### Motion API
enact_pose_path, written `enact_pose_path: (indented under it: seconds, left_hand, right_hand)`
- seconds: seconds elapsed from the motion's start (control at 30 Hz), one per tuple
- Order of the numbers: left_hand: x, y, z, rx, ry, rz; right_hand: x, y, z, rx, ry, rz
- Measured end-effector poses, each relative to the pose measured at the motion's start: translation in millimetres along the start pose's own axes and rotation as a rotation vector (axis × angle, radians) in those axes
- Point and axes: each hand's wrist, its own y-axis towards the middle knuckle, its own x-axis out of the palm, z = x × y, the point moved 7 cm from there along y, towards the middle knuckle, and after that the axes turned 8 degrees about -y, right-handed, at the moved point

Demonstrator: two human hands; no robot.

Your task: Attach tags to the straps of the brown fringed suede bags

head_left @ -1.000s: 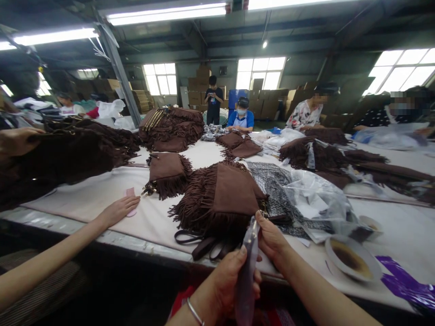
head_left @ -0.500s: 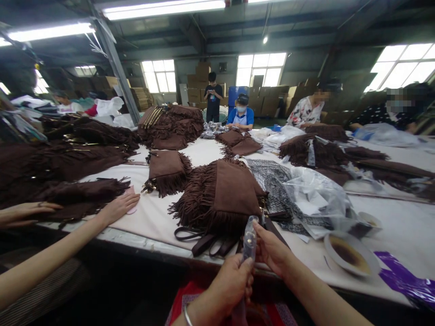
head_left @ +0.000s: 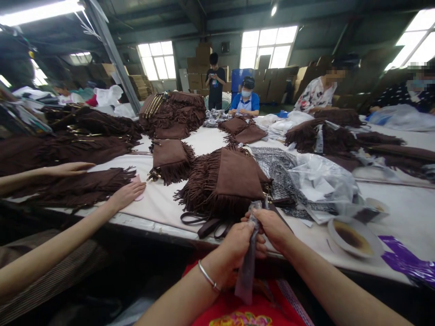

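Observation:
My left hand [head_left: 237, 238], with a silver bangle at its wrist, is closed on a narrow strip wrapped in clear plastic [head_left: 247, 276]. My right hand [head_left: 272, 227] pinches the upper end of the same strip, close to the left fingers. What lies inside the plastic is hard to make out. Just beyond my hands a brown fringed bag [head_left: 239, 174] lies on the white-covered table, its dark straps [head_left: 205, 228] hanging near the table's front edge. Below the strip is red cloth [head_left: 220, 299] with a colourful pattern.
A bowl of brown liquid [head_left: 353, 237] and a purple packet [head_left: 408, 258] lie at the right, by a clear plastic bag [head_left: 326, 181]. To the left, a co-worker's hand [head_left: 127, 195] rests beside fringed pieces [head_left: 78, 188]. More people sit or stand across the table.
My hands have come closer together on the wrapped strip, the left sliding higher, and more of its lower end shows. The co-worker's far hand has moved up and right. The view has tilted down.

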Motion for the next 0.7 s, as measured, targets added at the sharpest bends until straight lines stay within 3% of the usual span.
enact_pose_path:
  seconds: [0.13,0.23,0.47,0.7]
  left_hand:
    - [1.8,0.3,-0.4,-0.041,0.044,-0.016]
    - [-4.6,-2.5,-4.1,-0.005,0.138,0.053]
    - [-16.7,-13.8,-7.0,0.083,0.214,0.145]
    - [-19.5,-18.0,-7.1,0.087,0.186,0.145]
  right_hand:
    - [-5.8,5.0,6.7,0.06,0.213,0.043]
    - [-8.9,14.4,9.5,0.086,0.32,0.107]
    - [-13.4,30.9,8.4,0.007,0.317,0.138]
    - [-26.3,23.9,7.2,-0.107,0.234,0.199]
